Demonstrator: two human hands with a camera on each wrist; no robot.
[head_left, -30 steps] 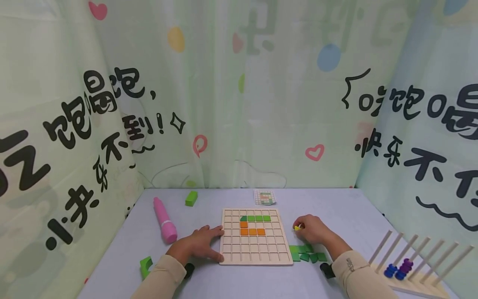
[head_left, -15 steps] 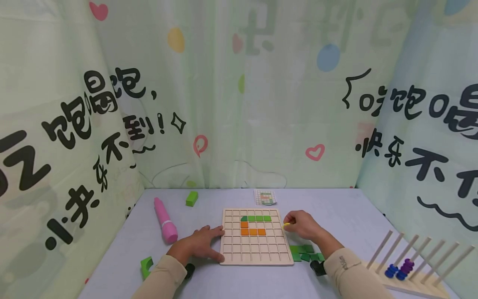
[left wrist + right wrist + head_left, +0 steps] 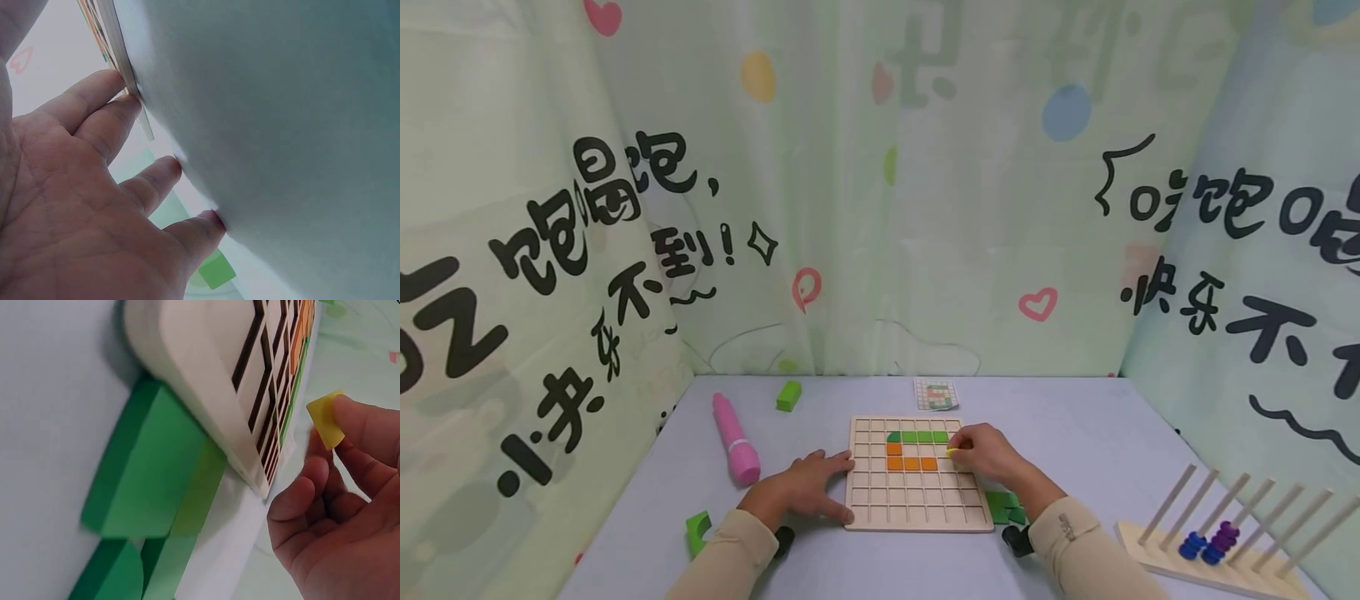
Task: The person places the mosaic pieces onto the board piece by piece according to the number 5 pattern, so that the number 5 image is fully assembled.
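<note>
- In head view, right hand [image 3: 990,454] pinches a small yellow piece [image 3: 952,452] above the wooden grid board [image 3: 917,522].
- In left wrist view, left hand [image 3: 94,194], fingers spread, touches the board's edge.
- In right wrist view, the piece shows plain face, straight edges.

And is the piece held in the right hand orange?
No, the right hand pinches a yellow piece, while the orange pieces lie on the wooden board.
</note>
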